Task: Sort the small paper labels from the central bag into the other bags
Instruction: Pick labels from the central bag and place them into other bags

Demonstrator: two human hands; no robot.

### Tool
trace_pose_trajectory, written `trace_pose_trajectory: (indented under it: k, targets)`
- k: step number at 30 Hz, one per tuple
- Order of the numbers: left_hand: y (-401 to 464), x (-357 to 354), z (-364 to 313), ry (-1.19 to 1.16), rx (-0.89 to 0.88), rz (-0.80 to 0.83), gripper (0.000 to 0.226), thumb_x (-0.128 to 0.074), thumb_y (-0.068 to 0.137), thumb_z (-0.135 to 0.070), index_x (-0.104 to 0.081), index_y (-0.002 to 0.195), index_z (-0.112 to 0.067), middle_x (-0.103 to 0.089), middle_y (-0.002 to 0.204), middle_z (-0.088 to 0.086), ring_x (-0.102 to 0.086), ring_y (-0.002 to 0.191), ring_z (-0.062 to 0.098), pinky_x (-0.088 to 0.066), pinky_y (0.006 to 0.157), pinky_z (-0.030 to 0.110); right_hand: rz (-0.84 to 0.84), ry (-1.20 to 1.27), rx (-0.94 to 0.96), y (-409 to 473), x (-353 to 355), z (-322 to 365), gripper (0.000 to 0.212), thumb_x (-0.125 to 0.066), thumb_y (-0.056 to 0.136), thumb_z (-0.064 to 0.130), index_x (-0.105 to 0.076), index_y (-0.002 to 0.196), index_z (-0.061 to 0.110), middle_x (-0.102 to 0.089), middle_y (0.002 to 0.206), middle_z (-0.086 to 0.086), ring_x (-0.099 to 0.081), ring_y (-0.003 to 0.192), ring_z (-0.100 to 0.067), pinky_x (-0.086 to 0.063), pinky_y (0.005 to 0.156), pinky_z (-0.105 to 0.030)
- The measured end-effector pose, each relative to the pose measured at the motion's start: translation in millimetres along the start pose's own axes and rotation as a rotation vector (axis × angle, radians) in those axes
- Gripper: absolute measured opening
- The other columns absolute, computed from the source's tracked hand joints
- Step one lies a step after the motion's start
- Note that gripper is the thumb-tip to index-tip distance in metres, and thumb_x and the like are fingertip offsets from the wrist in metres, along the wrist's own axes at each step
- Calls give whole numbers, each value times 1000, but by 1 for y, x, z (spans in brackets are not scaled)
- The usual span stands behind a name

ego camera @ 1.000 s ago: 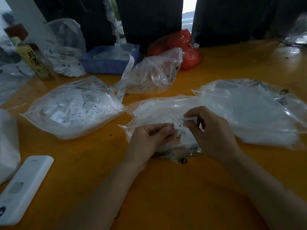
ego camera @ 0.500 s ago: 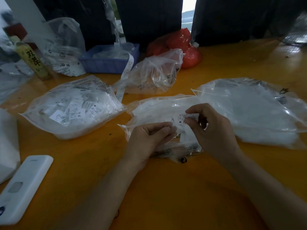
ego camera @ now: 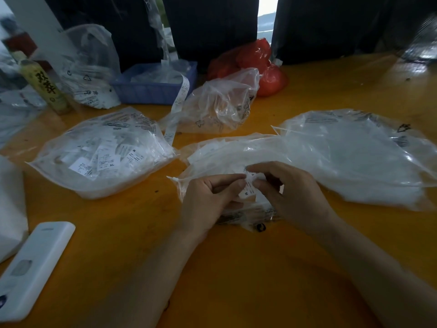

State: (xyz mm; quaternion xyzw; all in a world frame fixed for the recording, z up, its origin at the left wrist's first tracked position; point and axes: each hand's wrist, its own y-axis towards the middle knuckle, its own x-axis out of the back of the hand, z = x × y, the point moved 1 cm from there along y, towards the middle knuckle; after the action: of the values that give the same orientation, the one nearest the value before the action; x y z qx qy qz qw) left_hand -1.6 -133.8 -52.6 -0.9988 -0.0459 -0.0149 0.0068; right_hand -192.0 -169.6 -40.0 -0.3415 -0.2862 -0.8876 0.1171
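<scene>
Orange table (ego camera: 236,268): everything sits on this, pretty cluttered tbh
Central bag (ego camera: 227,152): clear plastic, lying right in the middle under both hands, stuffed with white paper bits
Labels (ego camera: 248,185): small white paper labels, held just over the central bag, one shows an "M", another an "S" I think
Left hand (ego camera: 208,197): fingers curled, fingertips pinching the left edge of the labels
Right hand (ego camera: 293,192): also curled, thumb and forefinger pinching the same labels from the right side, so both hands meet on them
Left bag (ego camera: 101,155): clear bag to the left of the central one, full of labels, you can read "XL" and "M" through the plastic
Right bag (ego camera: 354,157): big clear bag on the right, its edge touching the central bag, contents just look white and blurry
Back bag (ego camera: 222,102): crumpled clear bag behind the central one
Label strip (ego camera: 177,107): long paper tape hanging out of the blue basket (ego camera: 153,88) down onto the table
Red bag (ego camera: 257,65): behind the back bag
Bottle (ego camera: 45,86): far left, yellowish label
White remote-looking thing (ego camera: 33,268): near left corner
</scene>
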Motion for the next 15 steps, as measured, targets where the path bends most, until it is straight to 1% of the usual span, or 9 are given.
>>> trace_pose_trajectory:
  k: [1, 2, 4, 5, 6, 8, 10, 12, 15]
  targets:
    - [0, 0, -1, -11, 3, -20, 20, -82, 83, -37, -85, 103, -32, -83, 92, -1, -80, 75, 21, -65, 69, 29, -20, 53, -47, 0, 0, 0, 35, -66, 98, 27, -62, 132, 33, -57, 97, 32, -62, 83, 8, -49, 71, -5]
    - [0, 0, -1, -29, 6, -44, 18, -82, 83, -35, -85, 101, -32, -83, 90, -1, -80, 73, 19, -64, 65, 26, -51, 117, -115, 0, 0, -1, 34, -66, 97, 31, -61, 129, 36, -61, 96, 29, -64, 83, 6, -50, 70, -6]
    - [1, 0, -2, -69, 7, -82, 14, -82, 83, -31, -86, 97, -32, -83, 90, 0, -79, 73, 16, -62, 61, 23, -115, 202, -232, 1, 2, -5, 15, -68, 95, 34, -63, 109, 38, -67, 90, 23, -67, 82, 2, -51, 67, -10]
    - [2, 0, -3, -83, 9, -91, 13, -82, 82, -31, -86, 95, -32, -83, 91, 0, -79, 73, 15, -62, 61, 22, -125, 208, -254, 2, 3, -6, 8, -69, 94, 35, -64, 99, 39, -69, 86, 21, -67, 80, 2, -50, 65, -10]
    - [2, -1, -3, -93, 12, -96, 13, -82, 82, -31, -86, 94, -32, -83, 91, -1, -79, 73, 14, -62, 61, 22, -113, 201, -253, 2, 3, -5, 6, -69, 94, 35, -65, 93, 40, -69, 82, 21, -67, 79, 2, -49, 64, -9]
    - [1, -2, -3, -97, 19, -94, 13, -82, 80, -33, -86, 93, -33, -83, 91, -2, -78, 71, 13, -62, 60, 22, -65, 188, -217, 1, 1, 1, 4, -69, 94, 32, -69, 94, 37, -69, 81, 22, -65, 80, 4, -49, 65, -8]
    - [1, -2, -2, -90, 17, -79, 15, -81, 80, -35, -86, 94, -36, -83, 91, -4, -78, 69, 14, -61, 59, 22, -31, 165, -182, -2, -3, 6, 6, -69, 95, 31, -73, 100, 30, -69, 86, 22, -65, 83, 3, -51, 70, -10]
    - [1, -1, -2, -103, 15, -77, 16, -81, 79, -37, -86, 94, -36, -83, 94, -4, -79, 72, 16, -62, 59, 22, -37, 173, -197, -2, -6, 7, 10, -69, 94, 34, -72, 102, 29, -70, 89, 20, -66, 83, 1, -53, 71, -13]
    - [3, 1, -1, -136, 29, -96, 21, -83, 78, -36, -86, 97, -28, -83, 99, 0, -80, 79, 19, -63, 59, 24, -73, 253, -242, -2, -5, 5, 9, -73, 92, 32, -69, 100, 29, -70, 86, 16, -67, 81, 1, -51, 69, -11]
